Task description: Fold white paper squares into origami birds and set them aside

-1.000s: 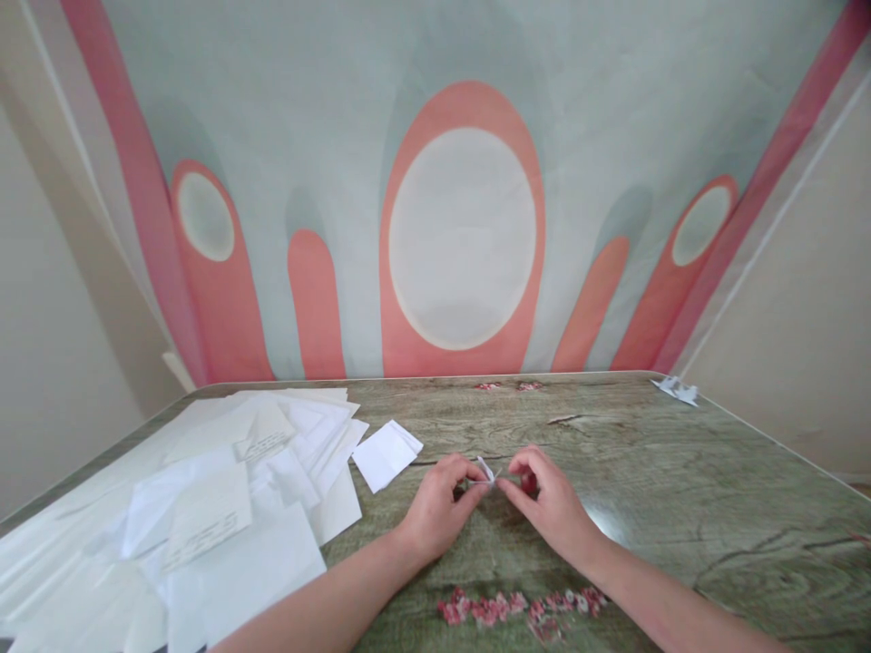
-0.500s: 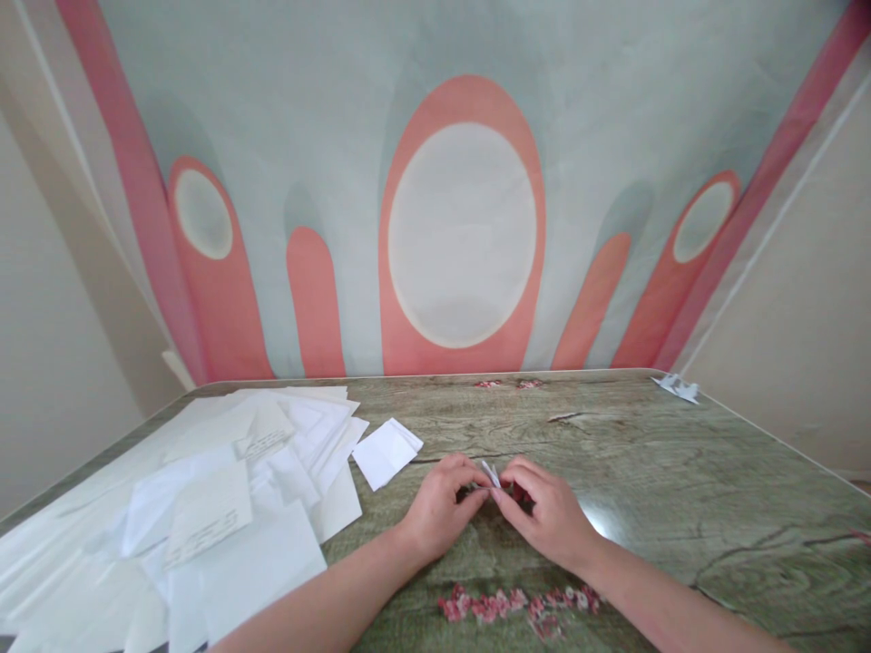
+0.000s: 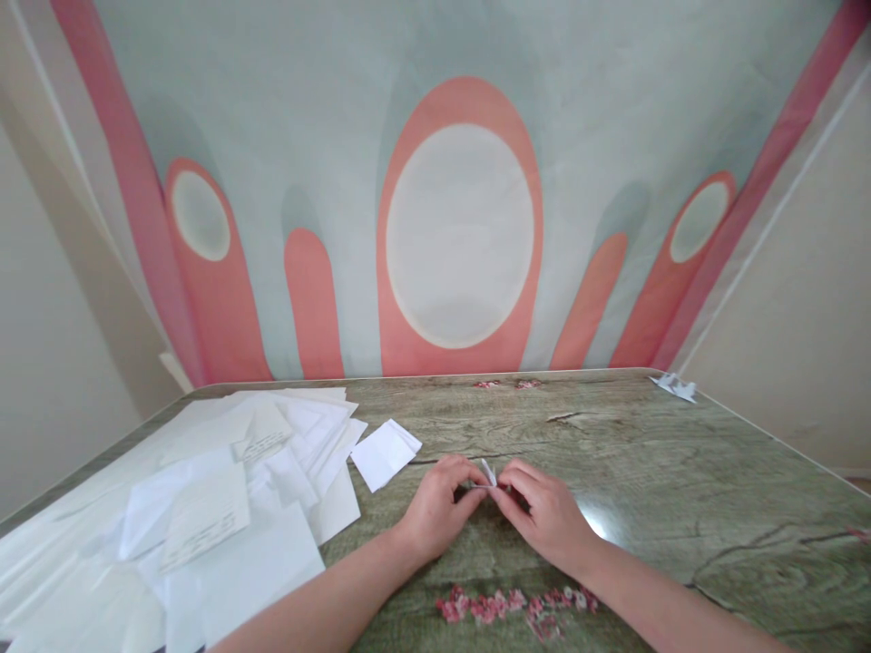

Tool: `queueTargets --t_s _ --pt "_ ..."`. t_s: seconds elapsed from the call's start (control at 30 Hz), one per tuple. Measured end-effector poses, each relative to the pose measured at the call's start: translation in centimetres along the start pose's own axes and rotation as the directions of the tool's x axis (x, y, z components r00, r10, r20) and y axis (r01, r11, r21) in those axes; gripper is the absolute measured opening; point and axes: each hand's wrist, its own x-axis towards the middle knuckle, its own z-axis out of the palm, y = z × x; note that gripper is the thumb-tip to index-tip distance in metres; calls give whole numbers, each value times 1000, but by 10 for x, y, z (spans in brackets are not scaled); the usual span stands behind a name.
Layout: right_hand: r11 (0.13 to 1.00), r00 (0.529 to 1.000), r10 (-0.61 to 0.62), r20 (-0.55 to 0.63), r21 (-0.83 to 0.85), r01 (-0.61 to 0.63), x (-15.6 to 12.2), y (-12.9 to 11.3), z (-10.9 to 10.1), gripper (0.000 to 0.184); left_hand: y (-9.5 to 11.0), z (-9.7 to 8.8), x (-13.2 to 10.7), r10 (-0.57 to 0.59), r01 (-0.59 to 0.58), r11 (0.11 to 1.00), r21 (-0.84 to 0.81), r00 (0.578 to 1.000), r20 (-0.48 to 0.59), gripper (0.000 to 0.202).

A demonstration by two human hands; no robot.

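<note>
A small piece of folded white paper (image 3: 489, 472) stands between my two hands, its upper flaps sticking up in a narrow V. My left hand (image 3: 440, 508) pinches its left edge between thumb and fingers. From the other side my right hand (image 3: 537, 510) grips it, thumb tip close to the left thumb. The fingers cover most of the paper, so its full shape is hidden. Left of the hands lies a short stack of white paper squares (image 3: 386, 455) on the wood-patterned tabletop (image 3: 653, 490).
A broad heap of white sheets (image 3: 245, 580) covers the table's left side. A row of pink printed flowers (image 3: 504, 606) runs below my hands. Folded white paper pieces (image 3: 674, 388) sit at the far right corner. A wall covering with red arches (image 3: 463, 358) rises behind the table.
The flaps of the folded paper stand slightly farther apart. Both hands stay in nearly the same place, still pinching it.
</note>
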Motion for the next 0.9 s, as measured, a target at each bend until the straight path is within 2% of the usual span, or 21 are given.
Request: queueTargets --t_s 0.1,0.27,0.5,0.57,0.7,0.9 --pt "1000 1000 22 -3 7 -22 0 -2 -1 15 1 0 -1 27 -27 999 -22 1000 6 8" --pt "999 999 -28 28 29 27 0 -2 -1 16 2 1 -1 59 -59 998 -19 998 29 13" --pt "999 998 -45 54 20 44 -1 -2 -1 23 2 2 -3 -38 38 999 21 999 1 4" --pt "998 999 -24 33 53 22 -1 -2 -1 23 1 3 -4 -104 106 993 45 993 -52 4" --pt "981 997 74 -34 183 -66 1 0 1 24 -3 6 -4 -208 216 976 39 966 -154 18" --pt "936 987 160 -7 319 -149 4 6 0 33 -6 7 -2 -205 201 978 -51 974 -99 30"
